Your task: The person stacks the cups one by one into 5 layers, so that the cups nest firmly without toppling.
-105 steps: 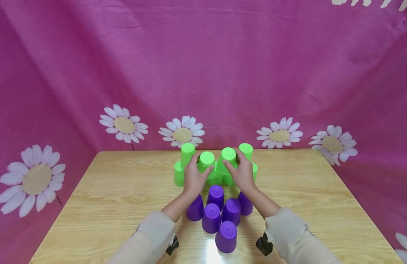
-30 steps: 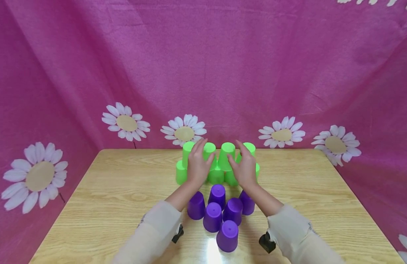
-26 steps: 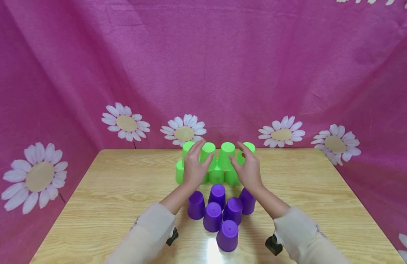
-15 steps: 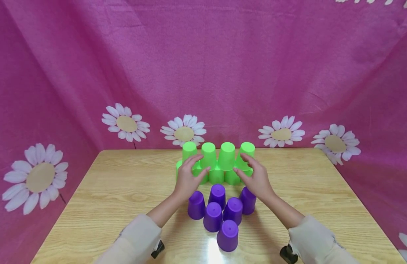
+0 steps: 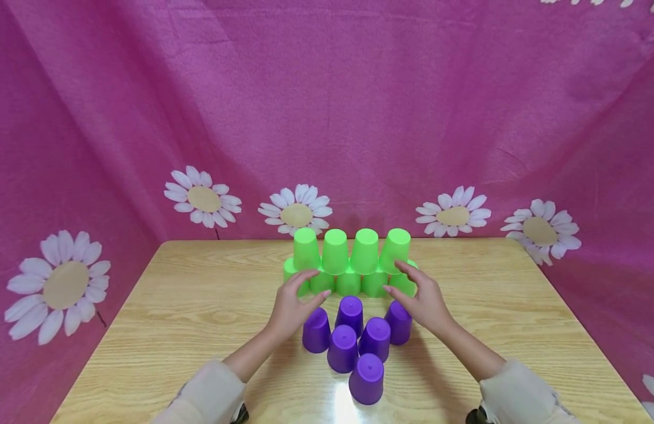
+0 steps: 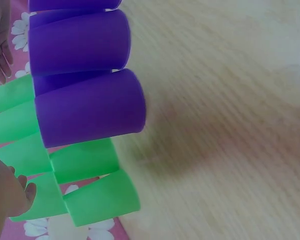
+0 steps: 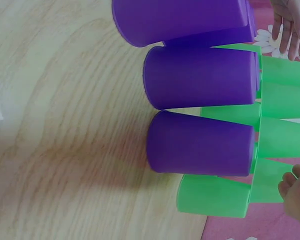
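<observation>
Several upside-down green cups [image 5: 334, 252] stand in an upper row on a lower row of green cups [image 5: 348, 284] at the table's back. In front of them several upside-down purple cups [image 5: 370, 378] stand in a group on the table. My left hand [image 5: 291, 305] hovers by the left purple cup [image 5: 316, 331], its thumb and fingers apart and holding nothing. Across from it my right hand [image 5: 426, 300] is also spread and holds nothing, near the right purple cup [image 5: 399, 323]. Both wrist views show purple cups [image 6: 92, 107] in front of green cups [image 7: 214, 195].
The wooden table [image 5: 200, 318] reaches back to a pink cloth [image 5: 327, 118] printed with white daisies [image 5: 202, 199]. Black wrist devices [image 5: 476, 416] show under the sleeves.
Earlier my hands gripped the two middle green cups; these now stand let go in the upper row. Both hands have drawn back toward me and apart. The purple cups have not moved.
</observation>
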A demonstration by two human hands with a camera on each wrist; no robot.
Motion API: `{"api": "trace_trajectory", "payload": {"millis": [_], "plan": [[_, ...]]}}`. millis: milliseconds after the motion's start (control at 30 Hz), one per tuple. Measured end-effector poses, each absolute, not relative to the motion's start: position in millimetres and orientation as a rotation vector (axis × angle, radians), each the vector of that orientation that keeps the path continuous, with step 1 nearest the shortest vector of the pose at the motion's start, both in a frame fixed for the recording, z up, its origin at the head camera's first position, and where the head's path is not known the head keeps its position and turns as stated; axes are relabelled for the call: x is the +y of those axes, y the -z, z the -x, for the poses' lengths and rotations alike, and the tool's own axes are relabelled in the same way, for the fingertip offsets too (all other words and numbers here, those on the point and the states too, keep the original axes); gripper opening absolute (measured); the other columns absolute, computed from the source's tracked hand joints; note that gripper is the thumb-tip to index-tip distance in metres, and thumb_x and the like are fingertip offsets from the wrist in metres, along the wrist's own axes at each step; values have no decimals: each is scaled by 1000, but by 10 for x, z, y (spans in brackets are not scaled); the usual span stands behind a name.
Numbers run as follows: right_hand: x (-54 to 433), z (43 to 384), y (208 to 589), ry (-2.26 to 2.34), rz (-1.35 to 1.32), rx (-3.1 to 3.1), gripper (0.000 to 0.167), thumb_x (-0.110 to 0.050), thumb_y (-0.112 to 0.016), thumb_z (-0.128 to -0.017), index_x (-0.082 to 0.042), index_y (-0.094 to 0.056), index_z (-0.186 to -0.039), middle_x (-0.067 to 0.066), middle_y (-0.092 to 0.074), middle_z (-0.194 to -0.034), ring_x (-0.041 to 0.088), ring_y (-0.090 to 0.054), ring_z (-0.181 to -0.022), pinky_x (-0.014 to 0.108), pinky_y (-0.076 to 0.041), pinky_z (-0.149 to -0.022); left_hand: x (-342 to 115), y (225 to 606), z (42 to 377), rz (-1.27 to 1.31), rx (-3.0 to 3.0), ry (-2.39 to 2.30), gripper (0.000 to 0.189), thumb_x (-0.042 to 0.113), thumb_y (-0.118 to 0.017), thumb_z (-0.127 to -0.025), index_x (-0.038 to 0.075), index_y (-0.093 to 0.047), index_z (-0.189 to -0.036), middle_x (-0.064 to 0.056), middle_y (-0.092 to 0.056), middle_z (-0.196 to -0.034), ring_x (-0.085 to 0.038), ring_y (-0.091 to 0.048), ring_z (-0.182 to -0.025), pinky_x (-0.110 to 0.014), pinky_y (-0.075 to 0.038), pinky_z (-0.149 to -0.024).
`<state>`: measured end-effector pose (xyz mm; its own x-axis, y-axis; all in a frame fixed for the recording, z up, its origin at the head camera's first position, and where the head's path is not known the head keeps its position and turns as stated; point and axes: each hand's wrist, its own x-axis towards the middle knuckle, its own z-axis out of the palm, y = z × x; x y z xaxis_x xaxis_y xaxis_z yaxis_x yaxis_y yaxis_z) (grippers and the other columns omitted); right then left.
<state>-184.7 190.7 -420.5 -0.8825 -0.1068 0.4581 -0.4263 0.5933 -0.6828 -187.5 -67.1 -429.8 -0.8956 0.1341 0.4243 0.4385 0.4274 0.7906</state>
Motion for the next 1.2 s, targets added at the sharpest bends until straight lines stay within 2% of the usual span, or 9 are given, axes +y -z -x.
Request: {"api": "trace_trajectory", "payload": {"millis": [533,1000,1200], "plan": [[2027,1695,4378,-1204,-390,-2558,51,-11,-74,-76,7,-56,-120,29,-60,-116,43,-56,-108,55,-46,-91,-764,4535,1707,484,-2477,1503,45,16,-73,-79,1,-59,-118,-17,-60,-121,-35,-54,-116,-49,-42,-101],[2095,1600,4571,-1284,-345,-2597,54,-13,-75,-75,9,-55,-120,28,-60,-117,42,-56,-110,54,-45,-93,-790,4748,1627,458,-2514,1611,50,20,-75,-77,-2,-57,-119,-19,-61,-118,-35,-56,-110,-52,-46,-94],[2101,1576,4636,-1348,-329,-2581,55,-11,-75,-75,10,-53,-121,26,-61,-115,39,-58,-108,50,-46,-94,-796,4803,1606,444,-2508,1699,55,20,-76,-75,-3,-55,-121,-15,-63,-114,-30,-59,-104,-43,-50,-90]]}}
